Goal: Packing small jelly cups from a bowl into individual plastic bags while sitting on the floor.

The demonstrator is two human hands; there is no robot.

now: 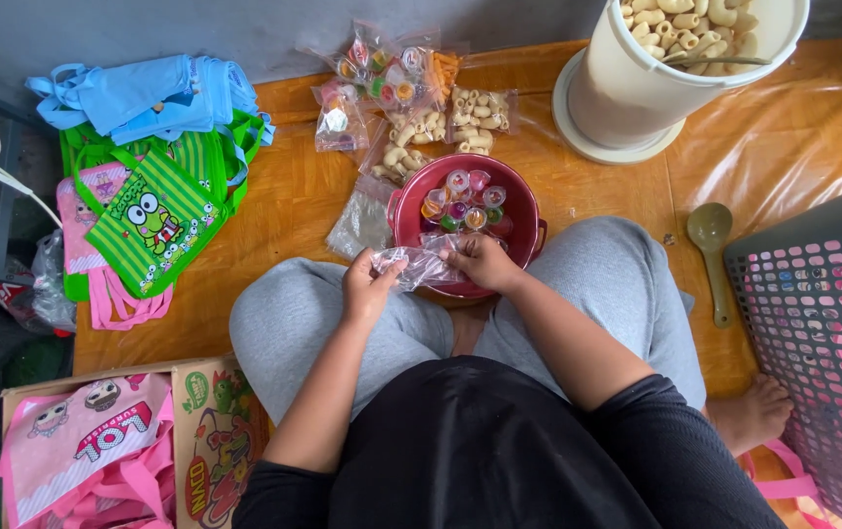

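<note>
Clear plastic bag (419,265) held stretched between left hand (369,286) and right hand (481,261), both pinched shut on its edges, just over near rim of red bowl (411,216) holding small jelly cups (464,199).

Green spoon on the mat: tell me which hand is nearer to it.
Right. The right hand pinches the clear bag over the red bowl, left of the green spoon; the left hand holds the bag's other end, farther away.
</note>
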